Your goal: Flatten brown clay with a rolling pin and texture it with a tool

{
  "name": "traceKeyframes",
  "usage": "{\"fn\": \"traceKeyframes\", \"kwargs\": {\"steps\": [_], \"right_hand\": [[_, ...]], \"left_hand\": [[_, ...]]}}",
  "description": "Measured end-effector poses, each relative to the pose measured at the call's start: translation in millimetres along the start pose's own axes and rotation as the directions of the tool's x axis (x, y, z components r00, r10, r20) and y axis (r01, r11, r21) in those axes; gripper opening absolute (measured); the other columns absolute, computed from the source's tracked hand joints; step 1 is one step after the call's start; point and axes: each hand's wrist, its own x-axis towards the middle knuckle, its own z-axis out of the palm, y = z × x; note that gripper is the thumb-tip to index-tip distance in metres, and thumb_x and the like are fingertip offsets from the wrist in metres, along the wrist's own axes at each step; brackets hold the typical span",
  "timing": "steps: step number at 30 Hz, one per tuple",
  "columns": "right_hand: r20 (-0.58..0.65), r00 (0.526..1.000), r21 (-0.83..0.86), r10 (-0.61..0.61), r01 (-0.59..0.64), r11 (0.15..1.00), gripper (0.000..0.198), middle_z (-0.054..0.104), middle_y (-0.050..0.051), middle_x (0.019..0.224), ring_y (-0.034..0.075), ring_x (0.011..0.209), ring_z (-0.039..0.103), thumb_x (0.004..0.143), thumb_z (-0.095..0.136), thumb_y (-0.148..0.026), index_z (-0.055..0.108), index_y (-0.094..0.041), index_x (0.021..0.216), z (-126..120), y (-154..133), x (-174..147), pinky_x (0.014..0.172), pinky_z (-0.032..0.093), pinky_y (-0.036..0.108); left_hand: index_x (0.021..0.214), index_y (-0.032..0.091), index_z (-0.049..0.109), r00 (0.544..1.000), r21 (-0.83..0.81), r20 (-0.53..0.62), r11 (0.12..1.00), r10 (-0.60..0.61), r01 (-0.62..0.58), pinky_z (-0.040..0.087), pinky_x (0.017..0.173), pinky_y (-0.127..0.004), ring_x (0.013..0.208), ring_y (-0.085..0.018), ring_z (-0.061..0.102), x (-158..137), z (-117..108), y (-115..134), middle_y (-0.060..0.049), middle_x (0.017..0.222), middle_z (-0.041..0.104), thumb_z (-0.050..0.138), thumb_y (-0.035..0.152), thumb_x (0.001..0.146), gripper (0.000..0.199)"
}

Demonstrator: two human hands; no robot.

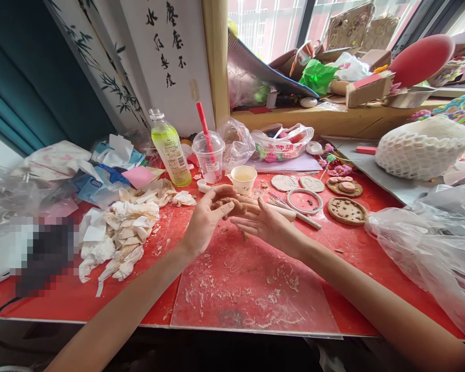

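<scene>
A lump of brown clay (235,207) lies between thumb and fingers of my left hand (202,222), raised above the table. My right hand (275,230) faces it from the other side, palm turned inward and fingers stretched out. Its fingertips are close to the clay; whether they touch it I cannot tell. Under both hands is a clear plastic sheet (251,289) smeared with clay residue. Just behind the hands stands a paper cup (243,178) of cloudy liquid. To the right lie a ring-shaped coil (304,201) and a round clay dish (347,210) with dark spots.
Crumpled used tissues (127,232) are heaped on the left. A green drink bottle (171,150) and a plastic cup (209,155) with a red straw stand at the back. Flat clay pieces (284,182) lie right of the paper cup. Clear plastic bags (430,243) spread along the right.
</scene>
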Motion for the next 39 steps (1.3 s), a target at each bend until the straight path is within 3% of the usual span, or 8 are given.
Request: {"fn": "traceKeyframes", "kwargs": {"steps": [6, 10, 14, 19, 25, 30, 34, 39], "right_hand": [[-0.03, 0.996, -0.004, -0.084, 0.084, 0.996, 0.04, 0.055, 0.012, 0.131, 0.022, 0.12, 0.053, 0.092, 0.042, -0.041, 0.053, -0.016, 0.121, 0.2, -4.3, -4.5, 0.109, 0.033, 0.044], [-0.055, 0.993, -0.067, -0.106, 0.103, 0.992, 0.04, 0.056, 0.011, 0.13, 0.022, 0.119, 0.053, 0.089, 0.051, -0.037, 0.051, -0.019, 0.125, -4.5, -6.0, -3.6, 0.109, 0.034, 0.043], [-0.081, 0.986, -0.221, -0.145, 0.124, 0.967, 0.044, 0.057, 0.008, 0.128, 0.021, 0.116, 0.056, 0.085, 0.057, -0.036, 0.051, -0.022, 0.126, -3.5, -7.6, -3.2, 0.108, 0.036, 0.044], [-0.077, 0.99, -0.368, -0.12, 0.083, 0.926, 0.038, 0.058, 0.007, 0.127, 0.023, 0.116, 0.055, 0.085, 0.056, -0.038, 0.057, -0.024, 0.12, 0.9, -13.8, -5.8, 0.104, 0.04, 0.046], [-0.192, 0.96, -0.397, -0.202, 0.112, 0.911, 0.029, 0.069, 0.008, 0.103, 0.02, 0.099, 0.063, 0.085, 0.054, -0.042, 0.067, -0.018, 0.093, -13.4, -20.0, -2.6, 0.097, 0.044, 0.041], [-0.452, 0.791, -0.526, -0.413, 0.138, 0.839, 0.023, 0.064, 0.005, 0.079, 0.013, 0.069, 0.06, 0.082, 0.054, -0.039, 0.063, -0.017, 0.081, -40.9, -37.8, 1.4, 0.067, 0.049, 0.028], [-0.427, 0.719, -0.835, -0.549, -0.081, 0.544, 0.028, 0.059, 0.003, 0.066, 0.012, 0.054, 0.05, 0.086, 0.045, -0.037, 0.061, -0.016, 0.091, -61.7, -59.3, -2.2, 0.055, 0.04, 0.026], [-0.321, 0.895, -0.893, -0.311, -0.395, -0.216, 0.024, 0.067, 0.008, 0.081, 0.02, 0.07, 0.057, 0.082, 0.049, -0.037, 0.064, -0.019, 0.082, -78.2, -76.2, -13.3, 0.056, 0.035, 0.028]], "left_hand": [[0.129, 0.02, 0.041, 0.939, 0.076, 0.345, 0.997, -0.002, -0.025, 0.043, 0.101, -0.034, 0.122, -0.02, 0.05, -6.1, 2.7, -2.9, -0.009, 0.129, 0.054, 0.056, 0.024, 0.085, 0.046], [0.125, 0.02, 0.045, 0.98, 0.293, 0.184, 0.947, 0.079, -0.131, 0.033, 0.109, -0.033, 0.129, -0.019, 0.042, 1.4, -4.1, -6.4, -0.008, 0.135, 0.048, 0.048, 0.028, 0.09, 0.037], [0.116, 0.018, 0.055, 0.973, 0.573, 0.231, 0.809, -0.006, -0.131, 0.037, 0.101, -0.034, 0.112, -0.02, 0.053, 11.4, -16.3, -11.3, -0.008, 0.118, 0.06, 0.042, 0.039, 0.091, 0.035], [0.112, 0.015, 0.056, 0.928, 0.555, 0.33, 0.831, -0.173, -0.043, 0.044, 0.083, -0.031, 0.087, -0.017, 0.06, 17.0, -25.5, -7.9, -0.007, 0.093, 0.066, 0.046, 0.045, 0.089, 0.04], [0.124, 0.02, 0.051, 0.732, 0.482, 0.573, 0.874, -0.368, 0.061, 0.043, 0.088, -0.032, 0.098, -0.017, 0.061, 20.7, -41.9, 13.3, -0.008, 0.108, 0.064, 0.054, 0.032, 0.086, 0.04], [0.128, 0.023, 0.047, 0.624, 0.535, 0.617, 0.837, -0.479, 0.114, 0.045, 0.086, -0.029, 0.099, -0.016, 0.061, 17.6, -42.3, 14.7, -0.007, 0.117, 0.061, 0.063, 0.024, 0.078, 0.052], [0.098, 0.017, 0.064, 0.832, 0.585, 0.468, 0.81, -0.298, -0.039, 0.046, 0.081, -0.029, 0.091, -0.017, 0.063, 13.1, -30.0, 10.0, -0.007, 0.099, 0.068, 0.059, 0.037, 0.081, 0.026], [0.067, 0.014, 0.06, 0.907, 0.649, 0.281, 0.759, -0.313, 0.061, 0.038, 0.048, -0.021, 0.05, -0.01, 0.053, 12.3, -28.5, 13.8, -0.005, 0.061, 0.063, 0.045, 0.052, 0.085, 0.045]]}}
